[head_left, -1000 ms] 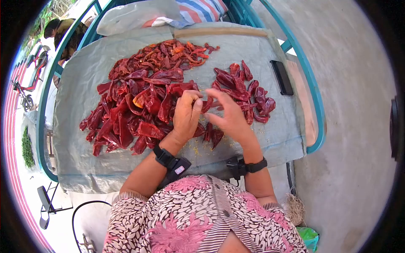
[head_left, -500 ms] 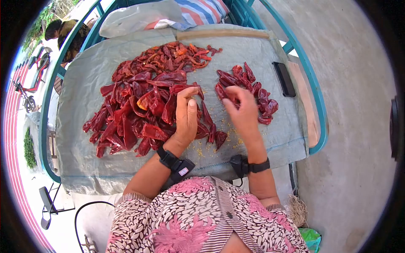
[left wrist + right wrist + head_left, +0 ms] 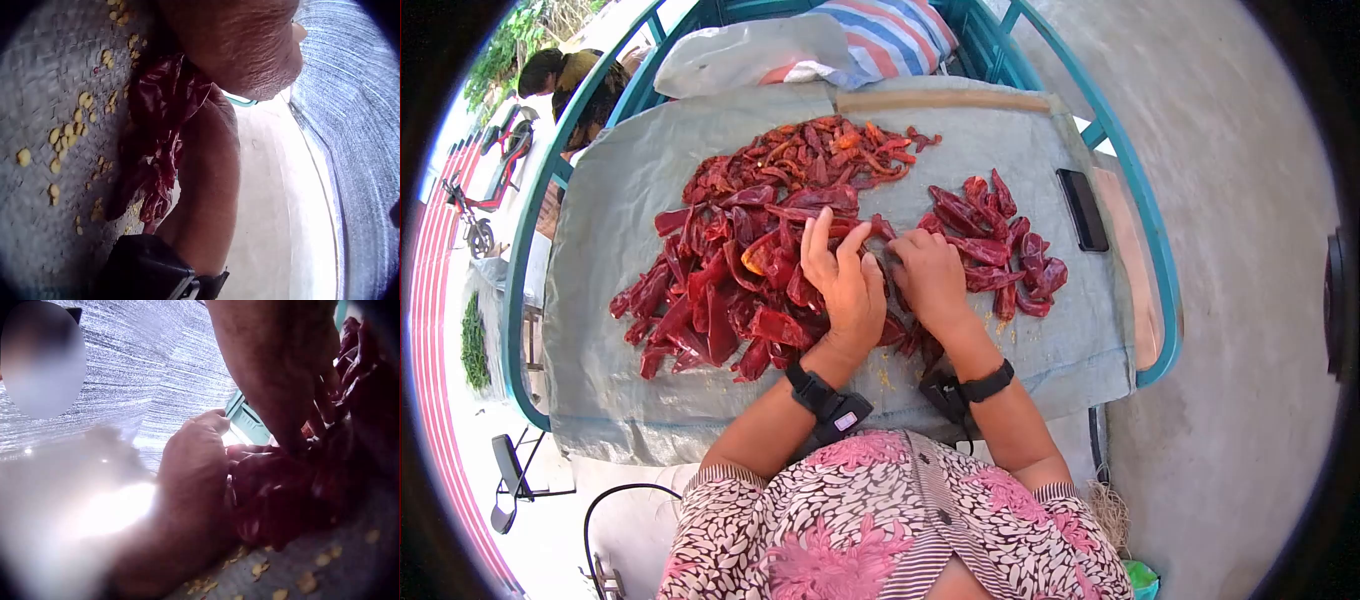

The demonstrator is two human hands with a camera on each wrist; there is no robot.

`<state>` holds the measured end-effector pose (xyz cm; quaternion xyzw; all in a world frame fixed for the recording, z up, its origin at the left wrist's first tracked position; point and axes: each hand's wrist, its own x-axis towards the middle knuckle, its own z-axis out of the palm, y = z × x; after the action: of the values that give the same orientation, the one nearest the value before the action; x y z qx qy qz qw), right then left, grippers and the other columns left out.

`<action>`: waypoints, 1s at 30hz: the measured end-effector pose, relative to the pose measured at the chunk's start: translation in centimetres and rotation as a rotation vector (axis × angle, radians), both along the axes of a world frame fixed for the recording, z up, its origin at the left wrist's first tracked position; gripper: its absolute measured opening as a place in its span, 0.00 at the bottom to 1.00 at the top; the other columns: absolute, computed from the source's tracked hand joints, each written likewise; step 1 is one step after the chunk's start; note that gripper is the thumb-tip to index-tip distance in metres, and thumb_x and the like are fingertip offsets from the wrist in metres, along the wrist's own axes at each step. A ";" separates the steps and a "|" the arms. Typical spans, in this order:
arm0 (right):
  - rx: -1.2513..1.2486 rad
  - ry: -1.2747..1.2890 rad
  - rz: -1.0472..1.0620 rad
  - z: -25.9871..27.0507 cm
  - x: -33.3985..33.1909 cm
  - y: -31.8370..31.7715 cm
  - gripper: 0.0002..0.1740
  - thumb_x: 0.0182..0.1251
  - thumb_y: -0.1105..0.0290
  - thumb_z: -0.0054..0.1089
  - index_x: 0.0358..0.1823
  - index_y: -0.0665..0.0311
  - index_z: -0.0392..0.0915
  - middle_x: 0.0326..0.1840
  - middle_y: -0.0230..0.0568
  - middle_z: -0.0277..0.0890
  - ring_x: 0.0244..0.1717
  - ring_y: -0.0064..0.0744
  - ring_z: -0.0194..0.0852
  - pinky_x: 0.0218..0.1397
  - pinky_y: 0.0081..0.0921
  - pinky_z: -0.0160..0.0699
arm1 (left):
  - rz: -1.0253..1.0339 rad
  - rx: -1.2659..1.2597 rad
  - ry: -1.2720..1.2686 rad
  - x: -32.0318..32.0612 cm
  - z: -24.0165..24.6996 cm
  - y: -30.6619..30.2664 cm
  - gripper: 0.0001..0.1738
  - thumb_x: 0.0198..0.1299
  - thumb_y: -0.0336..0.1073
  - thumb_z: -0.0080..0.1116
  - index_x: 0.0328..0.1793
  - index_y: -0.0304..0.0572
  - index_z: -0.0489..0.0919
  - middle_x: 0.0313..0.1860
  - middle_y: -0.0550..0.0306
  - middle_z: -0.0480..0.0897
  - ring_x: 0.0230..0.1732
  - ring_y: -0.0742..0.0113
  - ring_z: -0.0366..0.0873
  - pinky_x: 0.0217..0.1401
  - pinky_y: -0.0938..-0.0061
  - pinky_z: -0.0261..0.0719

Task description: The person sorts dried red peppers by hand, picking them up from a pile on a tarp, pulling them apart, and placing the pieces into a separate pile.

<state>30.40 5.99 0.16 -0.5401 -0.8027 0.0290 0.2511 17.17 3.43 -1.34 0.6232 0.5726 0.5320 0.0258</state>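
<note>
Your left hand, fingers apart, is beside the larger pile of red peppers on the cloth. Your right hand is near it, fingertips hidden, grip unclear.

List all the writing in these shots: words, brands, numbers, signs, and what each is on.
No text can be read.
White label on the black device at the left wrist: too small to read.
Phone: dark screen, no text visible.
Striped bag: no lettering visible.
</note>
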 end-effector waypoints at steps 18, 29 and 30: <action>-0.580 0.040 -0.023 7.2 5.4 -7.3 0.28 0.59 0.68 0.70 0.63 0.53 0.77 0.55 0.47 0.77 0.55 0.54 0.81 0.56 0.46 0.81 | -0.129 -0.071 -0.022 -0.3 -0.4 0.5 0.23 0.62 0.19 0.61 0.62 0.47 0.81 0.58 0.52 0.78 0.58 0.54 0.75 0.63 0.62 0.71; -0.527 0.140 -0.055 5.6 5.8 -8.0 0.20 0.58 0.70 0.72 0.53 0.53 0.82 0.50 0.40 0.81 0.53 0.46 0.83 0.51 0.43 0.82 | -0.325 0.051 -0.218 -0.5 -0.6 0.7 0.25 0.70 0.12 0.39 0.70 0.35 0.71 0.67 0.46 0.72 0.60 0.56 0.86 0.65 0.68 0.79; -0.504 0.183 -0.121 6.5 6.2 -7.7 0.20 0.58 0.70 0.72 0.53 0.54 0.82 0.49 0.39 0.81 0.53 0.45 0.84 0.51 0.42 0.82 | -0.313 0.076 -0.171 -0.6 0.1 0.6 0.25 0.70 0.12 0.39 0.70 0.36 0.71 0.67 0.47 0.73 0.61 0.57 0.85 0.65 0.68 0.78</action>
<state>36.57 -1.73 6.64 -0.6278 -0.7103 0.2615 0.1815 16.55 4.02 -1.25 0.6577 0.4438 0.5939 0.1335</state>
